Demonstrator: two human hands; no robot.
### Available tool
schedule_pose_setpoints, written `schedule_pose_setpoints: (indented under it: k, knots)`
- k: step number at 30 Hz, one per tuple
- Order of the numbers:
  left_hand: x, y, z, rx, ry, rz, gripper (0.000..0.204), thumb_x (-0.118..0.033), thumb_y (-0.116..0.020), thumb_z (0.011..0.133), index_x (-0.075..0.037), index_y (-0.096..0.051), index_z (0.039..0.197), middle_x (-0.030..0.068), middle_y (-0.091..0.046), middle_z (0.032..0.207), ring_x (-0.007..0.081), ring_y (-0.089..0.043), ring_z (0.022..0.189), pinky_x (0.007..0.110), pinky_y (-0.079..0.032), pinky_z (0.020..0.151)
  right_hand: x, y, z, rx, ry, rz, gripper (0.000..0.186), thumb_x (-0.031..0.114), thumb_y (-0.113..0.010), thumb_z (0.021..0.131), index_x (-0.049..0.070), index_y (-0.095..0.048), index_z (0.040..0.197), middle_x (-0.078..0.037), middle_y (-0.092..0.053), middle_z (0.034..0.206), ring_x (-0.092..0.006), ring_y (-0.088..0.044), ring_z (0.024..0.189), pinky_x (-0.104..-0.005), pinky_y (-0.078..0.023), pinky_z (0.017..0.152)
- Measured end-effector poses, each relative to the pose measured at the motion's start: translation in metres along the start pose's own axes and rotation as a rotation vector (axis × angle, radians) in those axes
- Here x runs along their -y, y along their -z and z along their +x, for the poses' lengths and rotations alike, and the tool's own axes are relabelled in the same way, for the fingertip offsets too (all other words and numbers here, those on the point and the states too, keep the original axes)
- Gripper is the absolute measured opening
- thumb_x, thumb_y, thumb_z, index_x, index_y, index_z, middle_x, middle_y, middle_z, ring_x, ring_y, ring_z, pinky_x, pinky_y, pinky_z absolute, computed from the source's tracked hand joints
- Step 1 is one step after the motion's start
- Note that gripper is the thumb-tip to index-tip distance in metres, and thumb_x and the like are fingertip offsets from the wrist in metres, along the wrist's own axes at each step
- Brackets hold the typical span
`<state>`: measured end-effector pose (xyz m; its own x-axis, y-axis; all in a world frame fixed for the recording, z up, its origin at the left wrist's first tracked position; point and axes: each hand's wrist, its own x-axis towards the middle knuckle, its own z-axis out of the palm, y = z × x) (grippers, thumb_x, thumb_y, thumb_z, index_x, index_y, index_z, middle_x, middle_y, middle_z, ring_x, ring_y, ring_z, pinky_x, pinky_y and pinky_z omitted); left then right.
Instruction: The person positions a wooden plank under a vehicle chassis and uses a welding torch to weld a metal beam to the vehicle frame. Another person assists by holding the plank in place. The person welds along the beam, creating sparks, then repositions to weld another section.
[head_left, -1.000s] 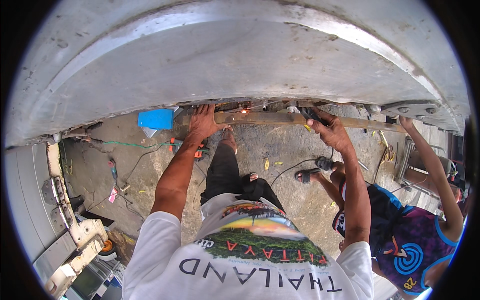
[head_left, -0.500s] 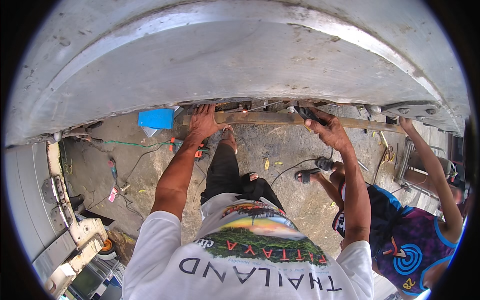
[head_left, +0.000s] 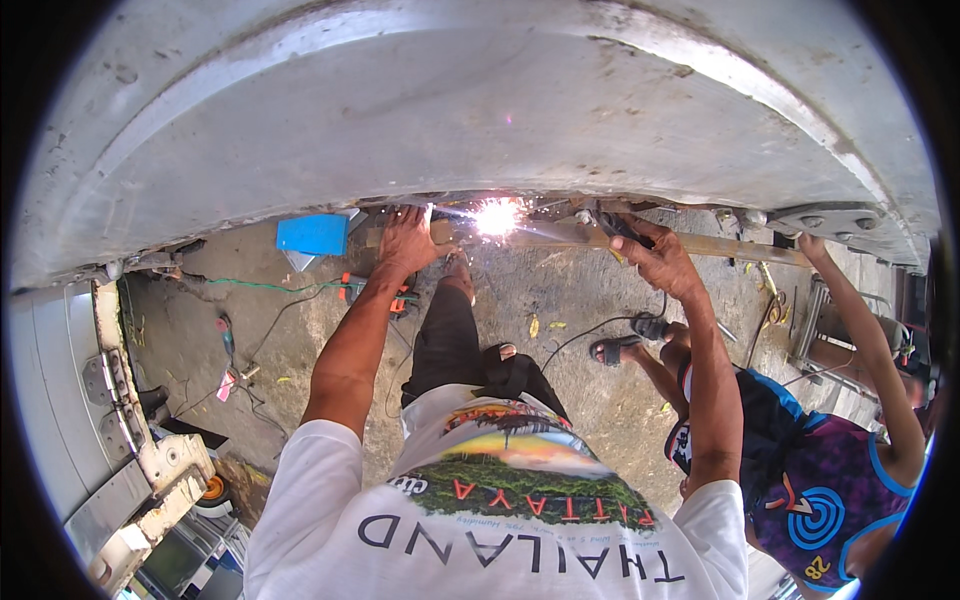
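The person's right grip point(head_left: 660, 262) is closed around a black tool point(head_left: 628, 230), its end pointing leftward just below a large grey metal panel point(head_left: 480, 115). The left grip point(head_left: 408, 245) lies across the left part of a long flat metal bar point(head_left: 720, 246), fingers extended and thumb spread to the right; whether it clasps the bar cannot be told. The bar runs from the left grip past the right one, along the panel's lower edge. Between the two grips, nearer the left, a dazzling white-pink spark point(head_left: 497, 217) hides part of the bar. To the right of the right grip, a co-worker's hand point(head_left: 812, 246) is at the bar's far end. Just left of the left grip, a blue object point(head_left: 311, 236) lies above the concrete floor point(head_left: 590, 430).
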<state>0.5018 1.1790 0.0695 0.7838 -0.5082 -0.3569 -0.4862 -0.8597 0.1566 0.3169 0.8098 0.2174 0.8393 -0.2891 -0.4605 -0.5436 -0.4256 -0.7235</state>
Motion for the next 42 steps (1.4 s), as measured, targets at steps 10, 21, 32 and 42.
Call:
schedule_pose_setpoints:
  k: [10,21,32,42]
  knots:
    - [0.004,-0.007,-0.001,-0.051,-0.029,-0.01,0.123,-0.074,-0.077,0.071,0.0,-0.031,0.159,0.0216,-0.043,0.159,0.0364,-0.038,0.149,0.05,-0.028,0.125,0.008,0.0,-0.003,0.004,-0.038,0.02,0.086,0.058,-0.081,0.083,0.004,-0.059,0.146,-0.001,-0.059,0.074,-0.006,-0.048,0.056,-0.0252,-0.038,0.048]
    - [-0.001,0.001,0.001,0.056,0.028,0.011,0.124,-0.074,-0.077,0.071,-0.003,-0.028,0.161,0.0193,-0.039,0.162,0.0353,-0.036,0.15,0.048,-0.025,0.126,0.007,0.005,-0.009,0.013,-0.065,0.047,0.082,0.053,-0.083,0.084,0.004,-0.059,0.145,-0.014,-0.074,0.118,-0.0186,-0.066,0.102,-0.0345,-0.052,0.093]
    - [-0.001,-0.005,0.005,0.037,0.016,0.016,0.127,-0.08,-0.072,0.072,-0.003,-0.026,0.162,0.0161,-0.037,0.164,0.0333,-0.034,0.151,0.05,-0.024,0.126,0.002,0.006,-0.023,-0.024,-0.031,0.102,0.078,0.047,-0.082,0.086,0.005,-0.058,0.147,-0.014,-0.072,0.125,-0.0193,-0.065,0.107,-0.0362,-0.052,0.095]
    - [-0.002,-0.002,0.001,0.012,-0.002,0.019,0.117,-0.072,-0.075,0.075,-0.008,-0.03,0.161,0.0141,-0.042,0.161,0.0293,-0.04,0.149,0.042,-0.029,0.125,-0.076,-0.022,-0.162,-0.26,-0.042,0.574,0.085,0.035,-0.084,0.085,0.005,-0.046,0.155,0.002,-0.061,0.083,-0.0043,-0.046,0.055,-0.0207,-0.036,0.046]
